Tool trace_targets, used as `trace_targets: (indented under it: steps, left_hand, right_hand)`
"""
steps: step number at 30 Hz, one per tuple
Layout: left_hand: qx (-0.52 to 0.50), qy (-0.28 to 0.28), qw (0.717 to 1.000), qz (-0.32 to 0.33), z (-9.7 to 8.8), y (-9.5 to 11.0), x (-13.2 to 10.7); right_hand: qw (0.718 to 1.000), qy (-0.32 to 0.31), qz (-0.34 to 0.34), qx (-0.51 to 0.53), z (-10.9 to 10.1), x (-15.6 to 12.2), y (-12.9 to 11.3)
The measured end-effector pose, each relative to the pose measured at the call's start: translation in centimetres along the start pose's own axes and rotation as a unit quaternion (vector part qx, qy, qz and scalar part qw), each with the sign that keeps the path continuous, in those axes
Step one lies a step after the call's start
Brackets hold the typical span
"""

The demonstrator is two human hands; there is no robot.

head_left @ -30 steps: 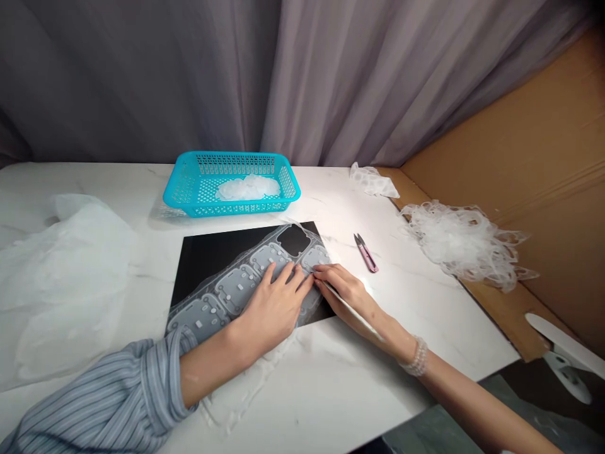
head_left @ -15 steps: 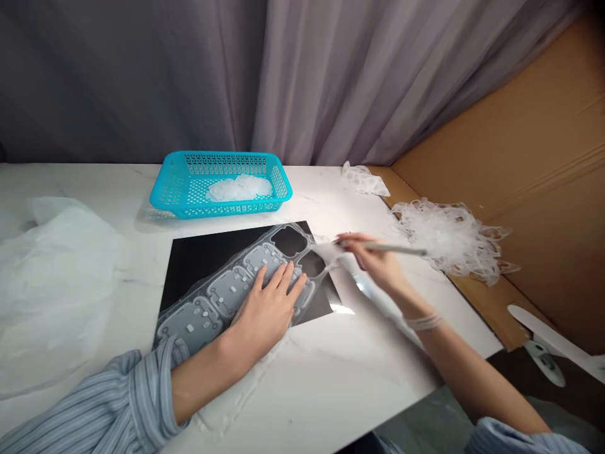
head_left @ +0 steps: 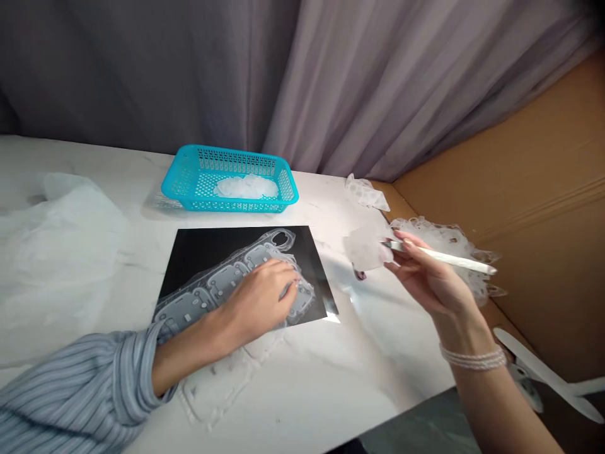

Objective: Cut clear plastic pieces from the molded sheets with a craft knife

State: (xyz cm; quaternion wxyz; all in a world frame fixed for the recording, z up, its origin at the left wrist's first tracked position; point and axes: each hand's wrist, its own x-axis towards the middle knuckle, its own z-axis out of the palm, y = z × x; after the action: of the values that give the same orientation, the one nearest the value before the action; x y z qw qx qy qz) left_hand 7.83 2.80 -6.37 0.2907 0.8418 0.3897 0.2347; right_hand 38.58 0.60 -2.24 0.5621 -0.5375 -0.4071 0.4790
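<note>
A translucent silicone strip point(head_left: 208, 290) of moulded pads lies across a black mat point(head_left: 203, 252) on the white marble table point(head_left: 331, 372). My left hand point(head_left: 259, 299) rests on the strip with fingers curled down on it. My right hand point(head_left: 425, 277) is raised above the table to the right of the mat, pinching white tweezers point(head_left: 444, 255). A small translucent pad point(head_left: 363, 247) hangs from the tweezers' tip.
A turquoise basket point(head_left: 189, 183) holding several translucent pads stands behind the mat. A heap of silicone trimmings point(head_left: 444, 236) lies at the right by a cardboard wall point(head_left: 534, 208). A clear plastic bag point(head_left: 51, 246) covers the left side. A small scrap point(head_left: 363, 192) lies near the curtain.
My right hand pulled a pad off the strip's far end and lifted it right and upward with the tweezers. My left hand stayed pressed on the strip, its fingers now curled.
</note>
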Motion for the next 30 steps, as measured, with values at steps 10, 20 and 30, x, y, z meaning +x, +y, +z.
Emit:
trace_targets:
  steps: [10,20,30]
  left_hand:
    - [-0.580,-0.034,0.804,-0.123,-7.1,1.1,-0.1]
    - [-0.543,-0.001,0.831,-0.121,-9.6,0.9,-0.3]
    - [-0.551,-0.020,0.822,-0.144,-9.8,0.5,-0.2]
  right_hand:
    - [0.978,-0.187,-0.028,-0.089,10.9,0.6,-2.7]
    - [0.969,-0.239,-0.056,-0.020,12.5,1.1,-3.8]
    - [0.968,-0.250,-0.018,0.006,12.4,1.5,-3.7]
